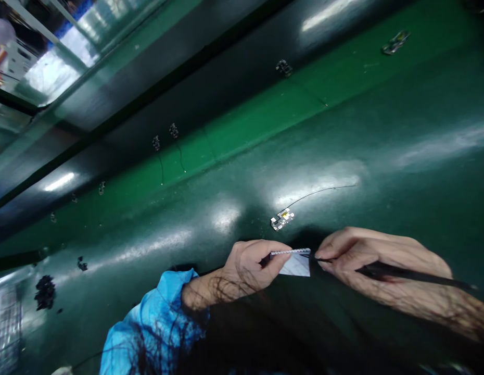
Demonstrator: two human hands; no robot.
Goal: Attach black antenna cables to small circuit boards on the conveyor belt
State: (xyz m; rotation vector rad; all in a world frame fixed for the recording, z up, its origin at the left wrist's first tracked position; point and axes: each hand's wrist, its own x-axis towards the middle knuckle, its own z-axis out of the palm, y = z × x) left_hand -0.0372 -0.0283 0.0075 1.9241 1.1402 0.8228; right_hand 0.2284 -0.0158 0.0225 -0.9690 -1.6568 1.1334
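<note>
My left hand (253,265), in a blue sleeve, pinches a small white sheet (296,264) by its left edge, fingers closed on it. My right hand (367,255) is closed round black tweezers (402,273) whose tip touches the sheet's top right corner. Just beyond the sheet, a small circuit board (282,219) with a thin black wire (320,191) lies on the green table (343,146).
Several more small boards with wires sit along the dark conveyor strip, such as one board (174,130) and another board (395,42) at the far right. Small black parts (45,291) lie at the left. A shiny metal frame (70,47) runs along the top left.
</note>
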